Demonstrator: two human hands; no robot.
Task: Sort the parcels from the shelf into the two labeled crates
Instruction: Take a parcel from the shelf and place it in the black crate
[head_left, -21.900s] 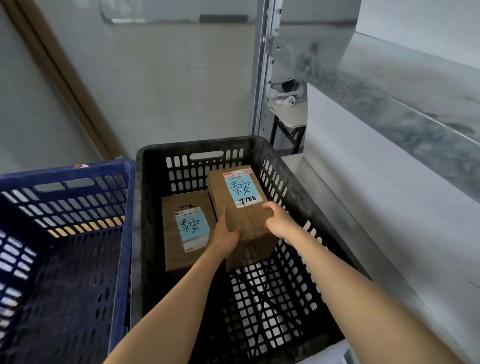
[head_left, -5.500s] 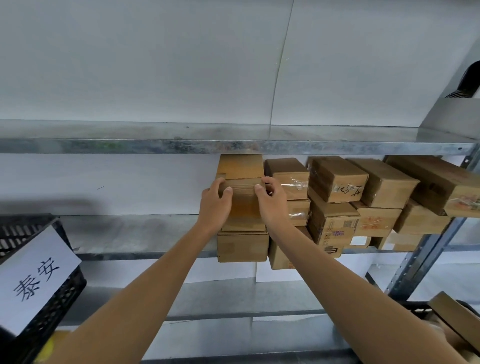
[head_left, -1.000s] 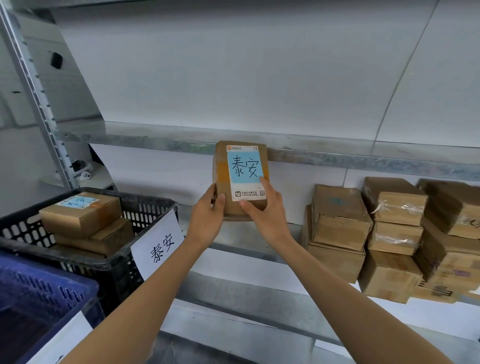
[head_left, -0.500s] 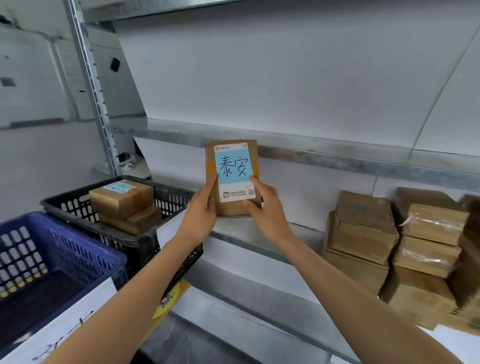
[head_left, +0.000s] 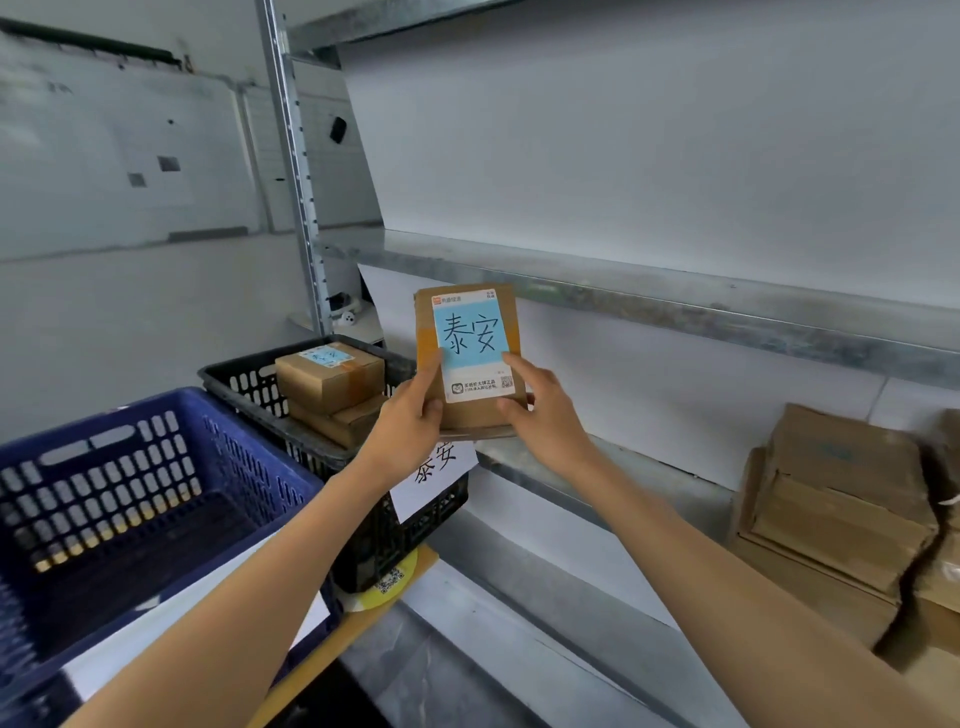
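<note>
I hold a brown cardboard parcel (head_left: 468, 358) upright in front of me, its blue label with handwritten 泰安 facing me. My left hand (head_left: 410, 415) grips its lower left side and my right hand (head_left: 540, 410) its lower right side. Just left of and behind it stands the black crate (head_left: 311, 447), which carries a white 泰安 sign (head_left: 436, 473) and holds two stacked brown parcels (head_left: 332, 379). The blue crate (head_left: 130, 499) sits nearer, at the lower left, with no parcel visible inside.
More brown parcels (head_left: 841, 509) are stacked on the metal shelf (head_left: 597, 478) at the right. An upper shelf board (head_left: 675, 306) runs behind the held parcel. A shelf upright (head_left: 296, 171) rises behind the black crate. A white paper hangs on the blue crate's front.
The view has swung left, so both crates appear further right and nearer. The parcel stays upright in both hands and is now close to the black crate's right corner.
</note>
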